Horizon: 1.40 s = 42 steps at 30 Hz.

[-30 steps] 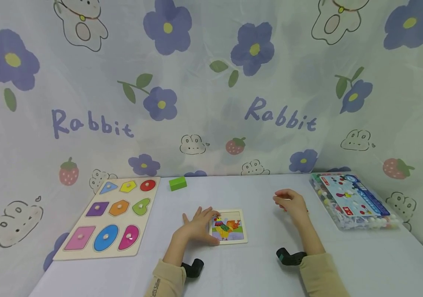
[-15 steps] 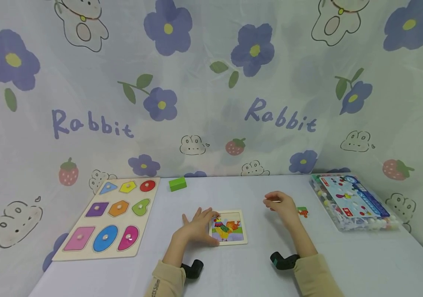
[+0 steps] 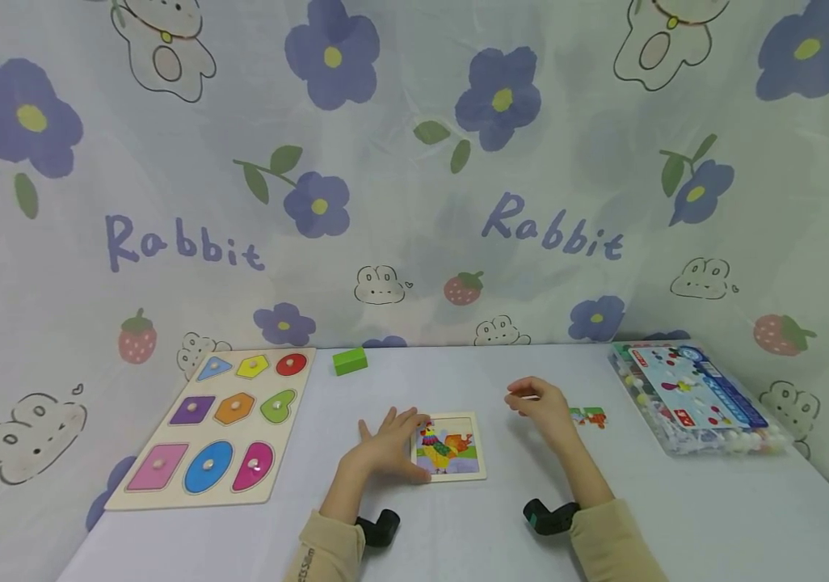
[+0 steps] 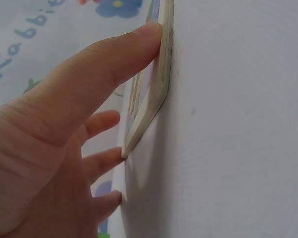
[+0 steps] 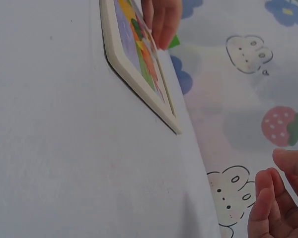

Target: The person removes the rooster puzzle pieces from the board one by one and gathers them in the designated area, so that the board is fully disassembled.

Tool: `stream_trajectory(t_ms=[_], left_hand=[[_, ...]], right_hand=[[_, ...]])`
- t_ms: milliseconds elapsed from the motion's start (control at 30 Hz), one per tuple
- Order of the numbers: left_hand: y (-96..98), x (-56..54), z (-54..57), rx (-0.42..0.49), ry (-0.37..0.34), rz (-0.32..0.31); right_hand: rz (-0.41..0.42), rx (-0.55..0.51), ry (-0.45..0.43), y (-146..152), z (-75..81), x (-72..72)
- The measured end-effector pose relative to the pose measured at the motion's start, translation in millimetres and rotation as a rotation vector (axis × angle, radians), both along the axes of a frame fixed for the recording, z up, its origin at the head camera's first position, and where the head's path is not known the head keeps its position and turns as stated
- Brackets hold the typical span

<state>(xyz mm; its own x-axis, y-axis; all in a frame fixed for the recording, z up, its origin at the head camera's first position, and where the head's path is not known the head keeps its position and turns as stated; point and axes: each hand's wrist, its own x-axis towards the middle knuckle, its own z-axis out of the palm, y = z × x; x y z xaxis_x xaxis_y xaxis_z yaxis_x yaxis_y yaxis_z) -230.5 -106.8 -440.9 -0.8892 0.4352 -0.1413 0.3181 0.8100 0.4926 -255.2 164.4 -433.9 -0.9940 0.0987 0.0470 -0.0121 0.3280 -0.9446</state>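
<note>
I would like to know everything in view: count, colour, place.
Shape board: one, cream with nine coloured pieces, left.
Block: one, green, far edge.
Rooster puzzle: one, multicoloured with pale frame, centre.
Loose puzzle pieces: count unclear, green and orange, right of centre.
Case: one, clear with printed cover, right.
Table: one, white, below.
Backdrop: one, pale with purple flowers, behind.
Sleeves: two, beige, lower edge.
Wrist devices: two, black, beside sleeves.
Left hand: one, touching rooster puzzle.
Right hand: one, right of puzzle.

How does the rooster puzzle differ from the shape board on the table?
The rooster puzzle is smaller than the shape board. The puzzle shows one picture; the board carries nine knobbed shapes. The left hand touches the puzzle, while no hand touches the board. Both lie on the table and are pale-edged.
</note>
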Motion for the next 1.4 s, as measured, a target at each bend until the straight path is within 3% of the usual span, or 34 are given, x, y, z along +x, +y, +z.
stream_trajectory(t_ms=[933, 1400], left_hand=[[0.4, 0.9, 4.1, -0.074, -0.01, 0.091], [-1.2, 0.8, 5.4, -0.101, 0.01, 0.099]], right_hand=[[0.089, -0.009, 0.007, -45.4, -8.7, 2.0], [0.168, 0.102, -0.011, -67.6, -13.3, 6.2]])
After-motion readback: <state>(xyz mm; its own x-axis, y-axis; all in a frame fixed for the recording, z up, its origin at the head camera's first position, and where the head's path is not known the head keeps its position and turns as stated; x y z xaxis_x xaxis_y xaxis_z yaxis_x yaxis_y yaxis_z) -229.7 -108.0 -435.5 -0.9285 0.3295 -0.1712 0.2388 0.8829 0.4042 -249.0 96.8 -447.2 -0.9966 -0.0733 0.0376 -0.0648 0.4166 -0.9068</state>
